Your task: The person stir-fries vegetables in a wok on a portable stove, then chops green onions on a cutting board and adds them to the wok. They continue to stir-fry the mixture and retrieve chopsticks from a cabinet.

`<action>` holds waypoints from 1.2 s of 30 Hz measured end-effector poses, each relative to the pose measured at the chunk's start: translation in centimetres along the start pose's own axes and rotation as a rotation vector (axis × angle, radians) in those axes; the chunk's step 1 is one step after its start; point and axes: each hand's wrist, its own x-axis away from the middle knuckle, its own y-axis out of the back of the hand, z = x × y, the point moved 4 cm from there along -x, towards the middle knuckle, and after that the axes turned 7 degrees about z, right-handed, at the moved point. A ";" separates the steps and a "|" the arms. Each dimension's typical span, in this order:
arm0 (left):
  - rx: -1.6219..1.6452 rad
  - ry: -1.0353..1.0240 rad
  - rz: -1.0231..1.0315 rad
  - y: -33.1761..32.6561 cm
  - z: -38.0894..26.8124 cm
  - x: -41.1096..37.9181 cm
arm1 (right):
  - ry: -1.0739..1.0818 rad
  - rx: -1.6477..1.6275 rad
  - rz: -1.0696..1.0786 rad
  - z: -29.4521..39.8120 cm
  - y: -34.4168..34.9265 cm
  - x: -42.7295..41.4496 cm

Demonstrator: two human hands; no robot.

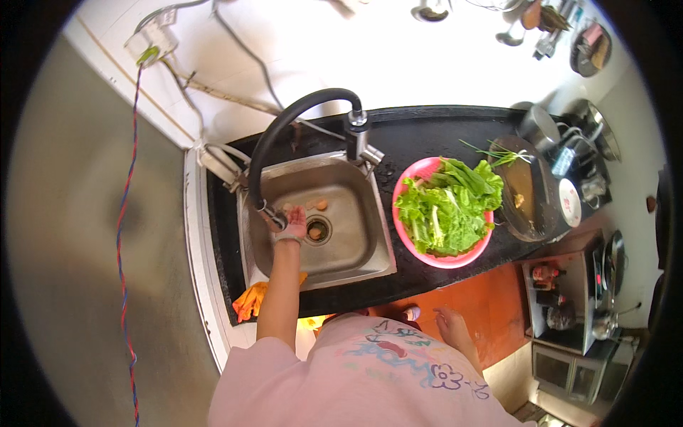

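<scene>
My left hand is palm up inside a stainless steel sink, under the spray head of a black flexible-neck faucet. Nothing solid lies on the palm. Pieces that look like eggshell rest on the sink floor beyond the fingers, and another sits in the drain. Low beside my body, above the floor, hangs my right hand, loosely spread with no object visible in it. A pink basin heaped with green lettuce leaves stands on the black counter right of the sink.
An orange cloth drapes over the counter's front left edge. Farther right are a cutting board with scallions, a white plate and metal pots. Cables run along the wall from a power socket.
</scene>
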 end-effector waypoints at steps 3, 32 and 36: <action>-0.274 0.004 0.024 -3.0 2.4 -0.3 | 0.002 -0.067 -0.033 1.2 0.5 -0.3; -1.880 0.192 0.469 -16.9 14.6 1.1 | -0.468 -0.172 -0.326 -11.2 -1.2 12.0; -1.478 0.181 0.318 -17.5 14.3 9.2 | -0.513 -0.218 -0.303 -14.4 -0.5 13.6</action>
